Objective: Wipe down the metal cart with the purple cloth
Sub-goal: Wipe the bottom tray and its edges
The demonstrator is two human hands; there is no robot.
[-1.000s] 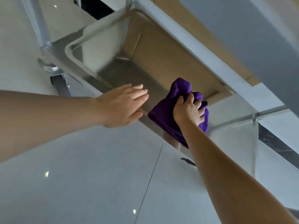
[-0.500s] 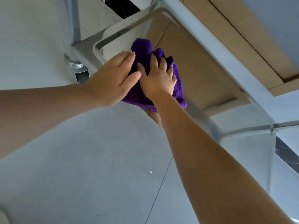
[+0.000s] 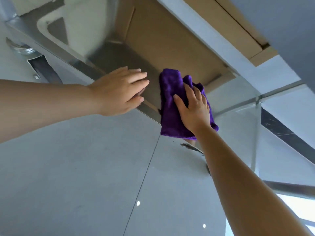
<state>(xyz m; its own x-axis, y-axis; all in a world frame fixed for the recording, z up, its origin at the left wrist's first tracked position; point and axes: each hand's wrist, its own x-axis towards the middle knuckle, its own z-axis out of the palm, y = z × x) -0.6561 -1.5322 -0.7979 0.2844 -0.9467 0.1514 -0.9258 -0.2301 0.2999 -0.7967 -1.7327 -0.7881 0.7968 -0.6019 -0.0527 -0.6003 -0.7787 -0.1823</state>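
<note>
The right hand [image 3: 192, 109] presses the purple cloth [image 3: 172, 106] flat-fingered over the metal cart [image 3: 109, 58] shelf's near rim; the left hand [image 3: 119, 91] rests beside it, fingers straight.

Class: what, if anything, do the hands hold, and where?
The right hand presses the purple cloth at its middle. The left hand holds nothing.

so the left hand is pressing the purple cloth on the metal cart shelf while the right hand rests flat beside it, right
Not quite: the hands are swapped. In the head view the right hand presses the purple cloth on the metal cart shelf, while the left hand rests flat beside it.
</note>
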